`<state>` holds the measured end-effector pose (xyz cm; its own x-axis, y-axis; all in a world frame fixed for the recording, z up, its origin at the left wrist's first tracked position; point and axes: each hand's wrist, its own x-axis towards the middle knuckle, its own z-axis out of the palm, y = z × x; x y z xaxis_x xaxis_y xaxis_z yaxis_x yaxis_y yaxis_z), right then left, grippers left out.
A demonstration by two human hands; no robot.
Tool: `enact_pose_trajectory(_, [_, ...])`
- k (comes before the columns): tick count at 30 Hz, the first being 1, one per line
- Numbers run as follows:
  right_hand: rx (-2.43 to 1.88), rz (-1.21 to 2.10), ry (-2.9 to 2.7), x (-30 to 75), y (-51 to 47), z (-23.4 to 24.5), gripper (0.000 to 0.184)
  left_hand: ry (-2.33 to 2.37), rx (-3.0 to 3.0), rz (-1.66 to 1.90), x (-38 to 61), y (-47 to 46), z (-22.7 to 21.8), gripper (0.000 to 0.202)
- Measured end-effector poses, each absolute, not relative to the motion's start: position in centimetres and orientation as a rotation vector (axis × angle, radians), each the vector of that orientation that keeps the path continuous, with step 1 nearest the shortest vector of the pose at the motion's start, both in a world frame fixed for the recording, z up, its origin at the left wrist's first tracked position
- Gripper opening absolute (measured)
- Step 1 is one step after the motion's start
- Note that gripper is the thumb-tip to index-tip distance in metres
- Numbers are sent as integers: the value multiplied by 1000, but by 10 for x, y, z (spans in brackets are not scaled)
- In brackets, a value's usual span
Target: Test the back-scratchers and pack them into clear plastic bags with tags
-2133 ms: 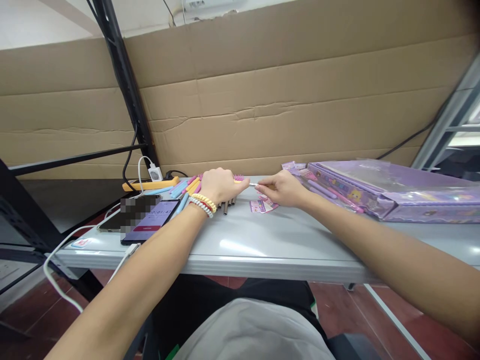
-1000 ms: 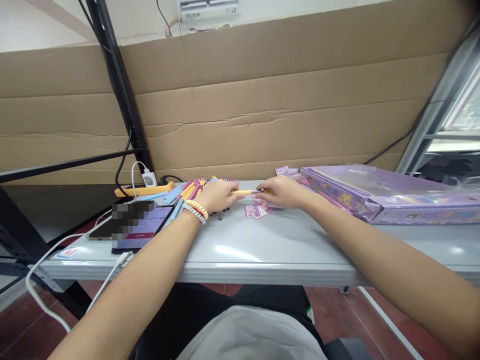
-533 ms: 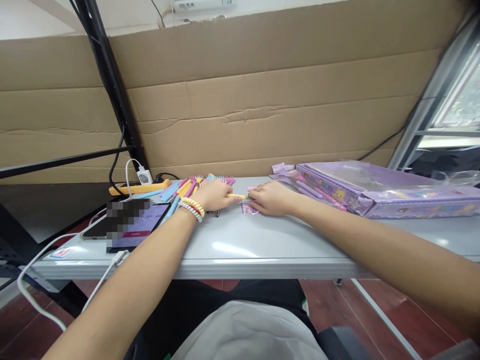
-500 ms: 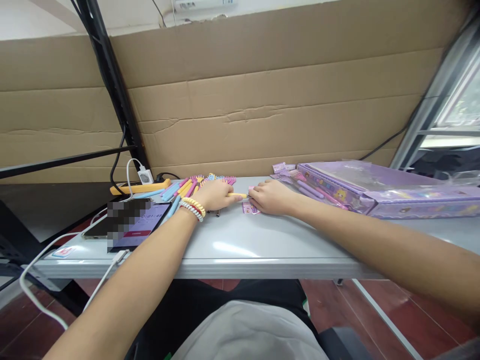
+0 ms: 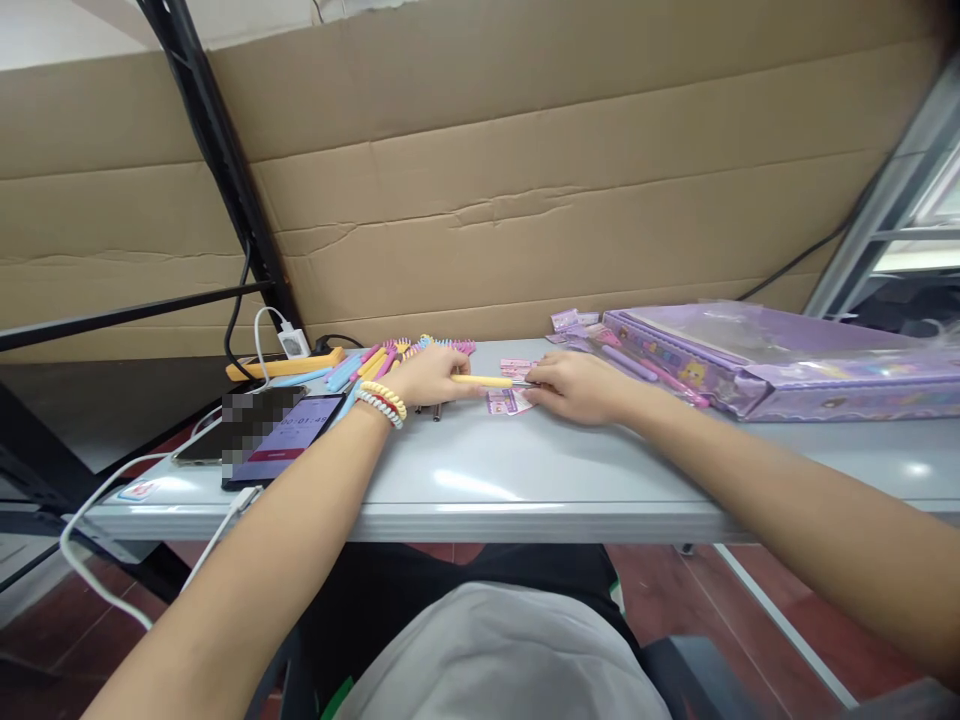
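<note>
Two hands meet over the grey table [image 5: 525, 480]: the left hand [image 5: 427, 375] grips a yellow pen [image 5: 480, 381] by its barrel, the right hand [image 5: 574, 385] pinches the pen's metal tip, just above small pink cards [image 5: 504, 401]; coloured pens [image 5: 375, 362] lie behind the left hand, a purple box [image 5: 787, 370] to the right

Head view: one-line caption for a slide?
Both hands, left and right, hold a yellow pen over a grey table.
</note>
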<state>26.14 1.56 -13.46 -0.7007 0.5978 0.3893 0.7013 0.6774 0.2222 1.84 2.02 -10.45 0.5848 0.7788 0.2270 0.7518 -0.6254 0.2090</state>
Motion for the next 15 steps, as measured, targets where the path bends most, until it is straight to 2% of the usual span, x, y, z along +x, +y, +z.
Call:
enact_pose_trajectory(5, [-1158, -21, -2591, 267, 15, -133, 22, 1379, 2684, 540, 13, 24, -105, 52])
enact_pose_trajectory(11, [-1177, 477, -2468, 276, 21, -128, 32, 1530, 2606, 763, 11, 29, -107, 64])
enact_pose_trajectory(15, [-1238, 665, -2523, 282, 24, -127, 32, 1680, 2583, 764, 8, 32, -109, 67])
